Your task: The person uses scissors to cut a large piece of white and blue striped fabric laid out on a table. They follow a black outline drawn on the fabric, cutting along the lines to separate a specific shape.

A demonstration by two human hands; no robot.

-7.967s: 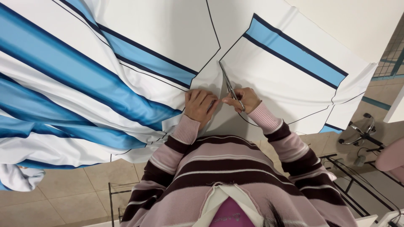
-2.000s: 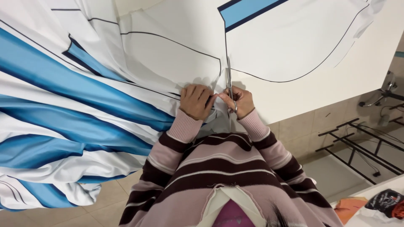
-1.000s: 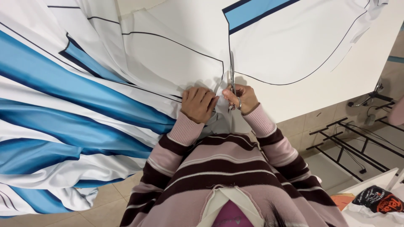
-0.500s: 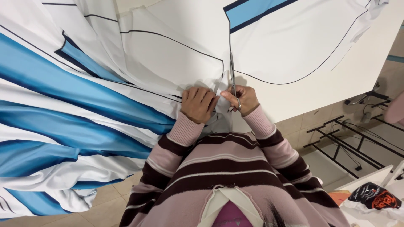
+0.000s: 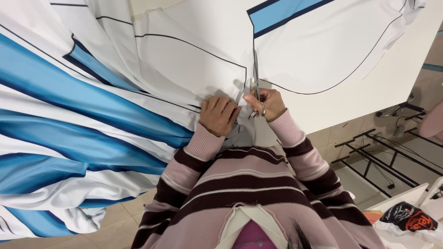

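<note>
Change: since half a second ago, scissors and both hands sit in almost the same spot; the view has swung a little, and the cut up the dark line looks barely longer.
Right hand: right hand is closed around the scissors' handles, fingers through the loops, blades pointing away from the body.
Left hand: left hand lies palm down and flat on the fabric, fingers spread, gripping nothing, just beside the right hand on its left.
Scissors: held upright in the view, long axis running straight away from the right hand, along the dark printed line that heads toward the blue band. Whether the blades are apart or together is too small to tell.
Fabric: white cloth with blue stripes and thin dark outlines; it lies ahead of both hands on the desk and drapes off the edge on the left hand's side.
Key relation: the uncut line lies directly beyond the blade tips, away from the right hand, in line with the scissors' long axis; the right hand is the nearer one to it, while the left hand pins the cloth on the left of the line.
Surroundings: a black frame stands on the tiled floor, to the right of the right hand, below the desk edge.
</note>
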